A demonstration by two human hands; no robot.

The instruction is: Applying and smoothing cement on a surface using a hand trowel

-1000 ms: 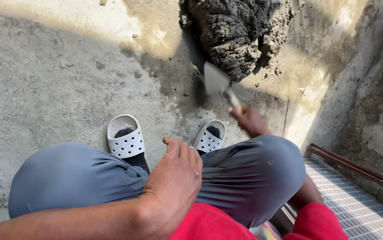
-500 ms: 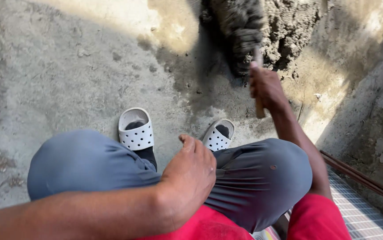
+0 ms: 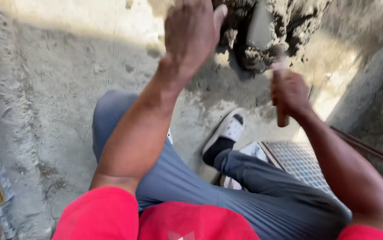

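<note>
Right hand [image 3: 289, 95] clenched around trowel [image 3: 262, 31] dug into wet mortar heap [image 3: 285, 26]; left hand [image 3: 191, 31] raised, fingers together, just beside heap on concrete floor [image 3: 44, 89].

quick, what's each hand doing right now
Left hand: open, holding nothing, raised beside the mortar pile.
Right hand: closed on the trowel handle, blade in the mortar.

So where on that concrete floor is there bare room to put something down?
The widest bare stretch of concrete floor lies left of the grey-trousered knee, below the sunlit strip. It is crowded at top right: the left hand reaches toward the mortar pile, and the right hand grips the trowel. The metal grating lies beside the sandal.
</note>
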